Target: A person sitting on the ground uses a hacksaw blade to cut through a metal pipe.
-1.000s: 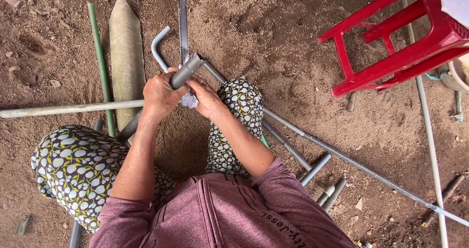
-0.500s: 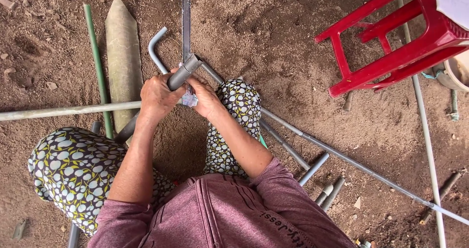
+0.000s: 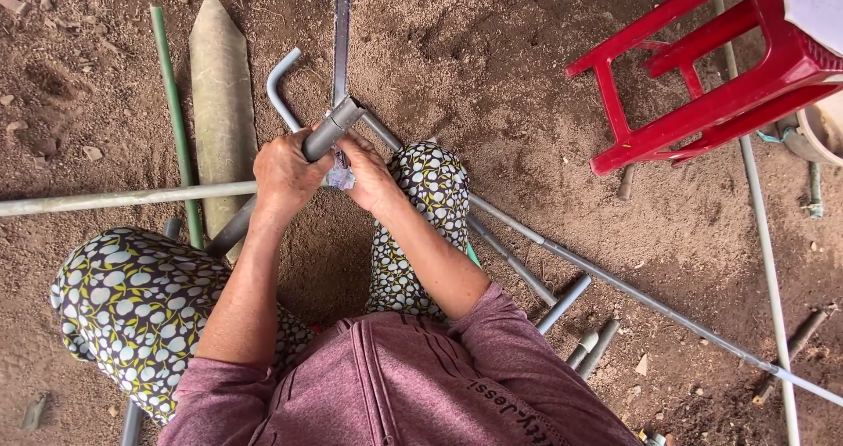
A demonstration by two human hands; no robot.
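I sit on bare dirt with my knees apart. My left hand (image 3: 285, 174) is wrapped around a grey plastic pipe (image 3: 325, 133) whose wider coupling end points up and away from me. My right hand (image 3: 369, 176) sits just right of the pipe and pinches a small crumpled whitish wad (image 3: 339, 176) against it. The pipe's lower part runs down-left behind my left wrist toward the ground.
A curved grey pipe bend (image 3: 279, 84) lies beyond my hands. A long pale pipe (image 3: 123, 197) crosses at left, a green rod (image 3: 174, 117) and a pointed pale stake (image 3: 221, 95) lie beside it. A red plastic stool (image 3: 702, 86) stands upper right; several grey pipes (image 3: 615, 288) lie at right.
The view has shifted slightly; my hands stay on the pipe, the right hand working the small wad by the pipe with little movement.
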